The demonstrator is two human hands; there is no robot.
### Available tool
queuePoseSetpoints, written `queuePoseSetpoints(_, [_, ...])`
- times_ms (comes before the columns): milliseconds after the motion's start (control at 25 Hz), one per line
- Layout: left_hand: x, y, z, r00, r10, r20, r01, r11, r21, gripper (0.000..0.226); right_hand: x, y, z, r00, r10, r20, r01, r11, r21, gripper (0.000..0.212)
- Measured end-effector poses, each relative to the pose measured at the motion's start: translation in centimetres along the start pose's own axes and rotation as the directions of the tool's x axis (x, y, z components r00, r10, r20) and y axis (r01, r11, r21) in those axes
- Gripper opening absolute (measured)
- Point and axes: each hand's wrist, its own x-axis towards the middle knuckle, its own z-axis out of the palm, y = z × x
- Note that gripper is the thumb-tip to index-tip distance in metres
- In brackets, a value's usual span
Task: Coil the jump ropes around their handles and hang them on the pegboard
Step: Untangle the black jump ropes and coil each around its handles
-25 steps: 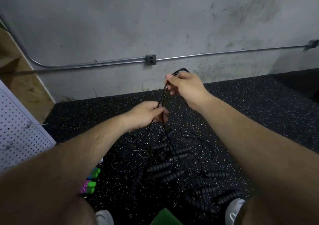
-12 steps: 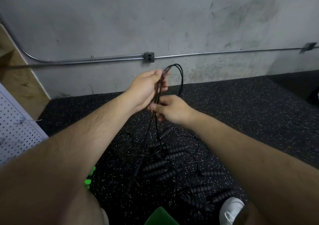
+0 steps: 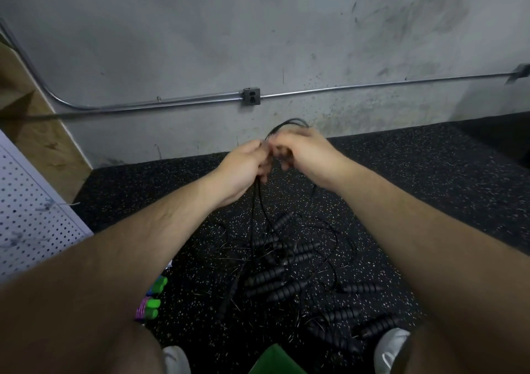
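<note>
A looped black jump rope cord [image 3: 289, 122] is gripped between the left hand [image 3: 243, 163] and right hand [image 3: 307, 154], held together above the speckled floor [image 3: 401, 190], where further black-handled ropes [image 3: 286, 270] are heaped beside the pegboard [image 3: 31, 216].

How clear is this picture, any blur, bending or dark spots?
In the head view the wide lens bends the wall pipe; the head view is dim, so black handles blend into the dark floor; there too, the left hand and right hand gripping the rope blur slightly.
</note>
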Motion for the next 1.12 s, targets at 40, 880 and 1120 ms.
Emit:
queuePoseSetpoints(40, [0.6, 0.7, 0.2, 0.999, 0.012, -0.038, -0.016, 0.994, -0.107, 0.027, -0.6, 0.6, 0.3, 0.995, 0.045, 0.085, -0.037, 0.995, -0.096, 0.014])
queuePoseSetpoints(880, [-0.1, -0.3, -0.9, 0.995, 0.077, -0.065, -0.053, 0.947, 0.316, 0.017, 0.4, -0.4, -0.9, 0.983, -0.056, -0.172, 0.072, 0.994, 0.086, 0.015])
queuePoseSetpoints(1120, [0.4, 2.7, -0.6, 0.961, 0.223, -0.163, -0.188, 0.960, 0.206, 0.021, -1.8, 3.1, 1.1, 0.978, 0.110, 0.176, -0.030, 0.914, -0.405, 0.023])
